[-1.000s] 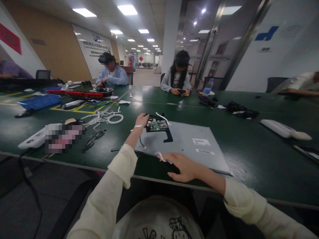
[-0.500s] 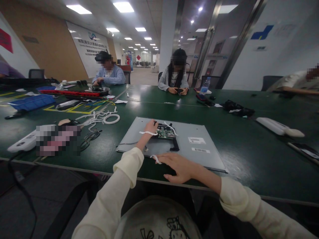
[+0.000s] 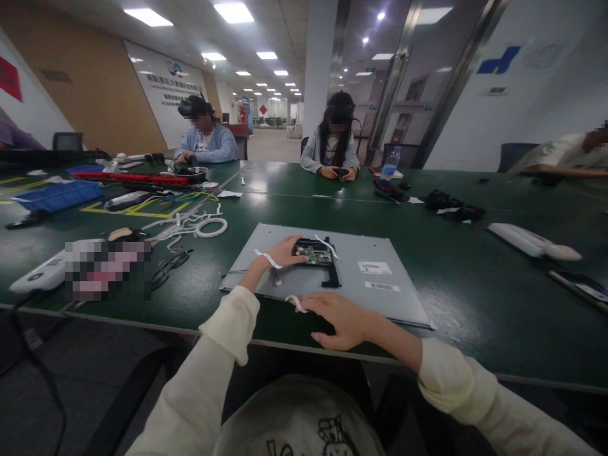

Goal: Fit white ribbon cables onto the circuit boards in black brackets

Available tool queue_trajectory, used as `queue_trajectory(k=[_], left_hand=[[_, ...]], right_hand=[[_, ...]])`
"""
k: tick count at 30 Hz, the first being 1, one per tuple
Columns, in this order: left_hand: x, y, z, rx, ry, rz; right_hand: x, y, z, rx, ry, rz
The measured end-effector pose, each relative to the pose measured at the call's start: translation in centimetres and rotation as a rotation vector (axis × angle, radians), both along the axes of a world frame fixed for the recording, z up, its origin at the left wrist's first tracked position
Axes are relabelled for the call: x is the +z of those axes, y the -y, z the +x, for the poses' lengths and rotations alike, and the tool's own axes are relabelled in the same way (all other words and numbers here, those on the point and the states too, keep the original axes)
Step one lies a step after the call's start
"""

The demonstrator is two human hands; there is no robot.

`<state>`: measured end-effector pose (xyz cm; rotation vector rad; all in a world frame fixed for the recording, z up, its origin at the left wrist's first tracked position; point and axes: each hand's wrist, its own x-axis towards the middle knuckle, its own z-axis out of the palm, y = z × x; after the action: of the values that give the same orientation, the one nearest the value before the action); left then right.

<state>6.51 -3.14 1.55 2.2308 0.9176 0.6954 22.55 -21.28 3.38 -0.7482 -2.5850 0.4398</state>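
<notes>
A flat grey panel [image 3: 351, 253] lies on the green table, bearing a black frame [image 3: 331, 276] with a green circuit board [image 3: 316, 254]. My left hand [image 3: 283, 252] is at the left side of the frame, thumb apart from the fingers near the board; whether it grips the frame's edge cannot be made out. My right hand [image 3: 337, 318] lies spread, palm down, at the panel's near edge, with a white strip [image 3: 297, 304] around a finger. Another white strip [image 3: 268, 258] crosses my left wrist. A thin white strip [image 3: 327, 245] lies over the frame.
Left of the panel are glasses [image 3: 171, 269], a white ring [image 3: 211, 228] with cables, a white power strip [image 3: 52, 268] and a blue tray [image 3: 59, 195]. A white device [image 3: 527, 240] lies to the right. Two people sit across the table [image 3: 456, 266].
My left hand has shifted left and slightly nearer, uncovering the upper left of the black frame, and its thumb now shows. My right hand has stayed in place.
</notes>
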Motion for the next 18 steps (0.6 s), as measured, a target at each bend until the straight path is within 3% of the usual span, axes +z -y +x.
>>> queue_trajectory(k=[4, 18], left_hand=[[0.05, 0.17, -0.08, -0.067, -0.057, 0.031], [-0.14, 0.23, -0.25, -0.029, -0.038, 0.009]], right_hand=[[-0.08, -0.04, 0.06, -0.002, -0.005, 0.008], [-0.12, -0.65, 0.06, 0.020, 0.012, -0.017]])
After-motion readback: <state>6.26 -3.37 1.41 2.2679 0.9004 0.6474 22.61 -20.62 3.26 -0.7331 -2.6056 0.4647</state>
